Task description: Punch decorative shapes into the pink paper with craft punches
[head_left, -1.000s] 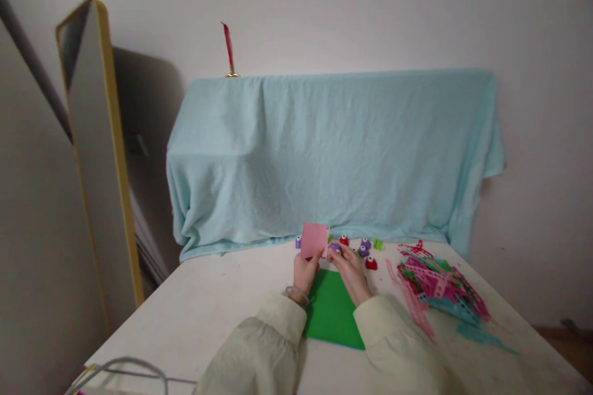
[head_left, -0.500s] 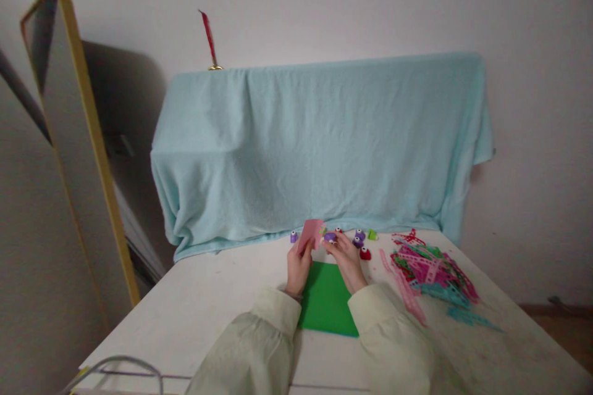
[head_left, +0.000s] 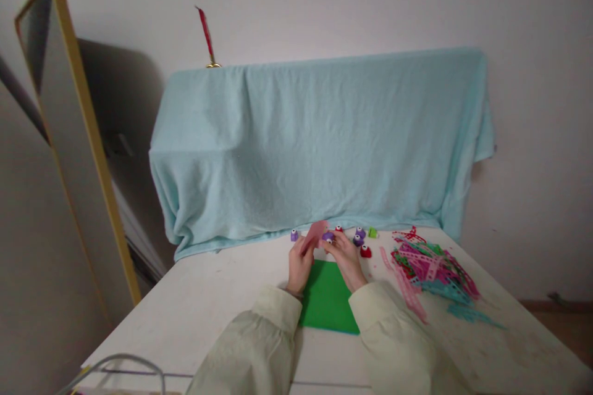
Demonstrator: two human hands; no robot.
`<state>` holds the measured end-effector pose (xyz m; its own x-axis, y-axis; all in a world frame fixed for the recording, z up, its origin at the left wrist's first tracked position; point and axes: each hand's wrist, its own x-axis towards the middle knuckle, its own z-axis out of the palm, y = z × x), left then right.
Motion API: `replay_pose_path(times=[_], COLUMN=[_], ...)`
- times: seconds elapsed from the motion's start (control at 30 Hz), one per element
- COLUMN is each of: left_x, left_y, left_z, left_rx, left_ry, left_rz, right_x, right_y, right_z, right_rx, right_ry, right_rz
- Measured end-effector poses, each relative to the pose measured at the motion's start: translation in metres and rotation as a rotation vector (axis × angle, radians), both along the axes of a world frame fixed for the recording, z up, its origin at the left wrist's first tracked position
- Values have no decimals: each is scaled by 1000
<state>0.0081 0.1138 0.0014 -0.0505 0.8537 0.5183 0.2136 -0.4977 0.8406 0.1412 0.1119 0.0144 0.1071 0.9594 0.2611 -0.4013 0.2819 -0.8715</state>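
Left hand [head_left: 300,264]: fingers pinching the pink card [head_left: 314,236] by its near end, the card tilting above the desk [head_left: 231,284].

Right hand [head_left: 346,259]: fingers curling round a purple punch [head_left: 328,237], thumb on the near side; the punch is sitting just beside the card's right edge. Whether the card is entering the punch's slot: cannot tell.

Step in hand, as judged: lining up card and punch, the card seemingly turning nearly edge-on to the view. The next move is calling for a steady card, its edge seating squarely in the slot, and a firm squeeze from the right fingers; a loosely held card could be slipping askew.

Green sheet [head_left: 330,299], one: lying flat on the desk, below and between both hands.

Spare punches: one purple [head_left: 294,235] standing left of the card; a red [head_left: 365,252] and a green [head_left: 373,232] lying beyond the right hand.

Strips [head_left: 430,271], perforated, mixed colours: lying heaped at the right.
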Motion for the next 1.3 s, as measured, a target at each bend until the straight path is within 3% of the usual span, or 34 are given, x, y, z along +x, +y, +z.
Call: replay_pose_path(times=[0.97,1.3], left_x=[0,3], left_y=[-6,-8], left_z=[7,5], left_rx=[-51,-149], left_ry=[115,29], left_rz=[-70,-116], right_x=[2,6], right_y=[-9,-14], right_z=[6,12], right_rx=[-19,-65], right_ry=[-59,-4], right_rz=[148,109])
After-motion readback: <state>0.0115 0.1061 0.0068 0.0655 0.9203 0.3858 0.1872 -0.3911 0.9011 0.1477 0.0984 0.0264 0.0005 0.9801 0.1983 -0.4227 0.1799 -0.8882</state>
